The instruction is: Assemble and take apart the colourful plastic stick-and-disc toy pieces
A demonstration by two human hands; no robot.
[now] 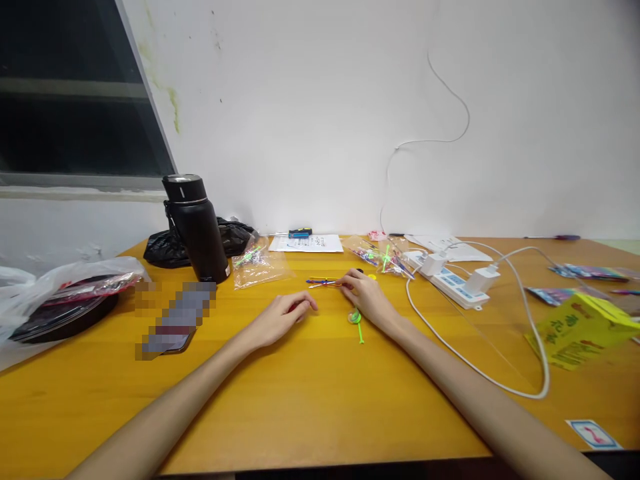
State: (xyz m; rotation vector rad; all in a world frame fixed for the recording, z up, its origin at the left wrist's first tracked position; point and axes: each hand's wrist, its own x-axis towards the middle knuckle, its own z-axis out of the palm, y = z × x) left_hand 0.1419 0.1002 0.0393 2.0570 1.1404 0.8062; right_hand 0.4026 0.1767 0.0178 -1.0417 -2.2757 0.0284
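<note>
My left hand point(283, 315) rests on the orange table point(310, 393) with its fingers curled loosely; something small and red shows under them. My right hand point(367, 293) lies further back, its fingertips pinched on thin coloured sticks point(324, 282) that lie flat on the table. A small green spinner toy with a stem point(357, 321) lies just beside my right wrist. A tiny yellow piece point(372, 277) sits behind that hand.
A black flask point(197, 228) stands at the back left before a black bag point(170, 248). Clear bags of coloured parts point(257, 263) point(383, 257), a paper sheet point(306, 243), a white power strip point(453, 280) with cables, a phone point(175, 323) and a yellow packet point(583, 330) lie around.
</note>
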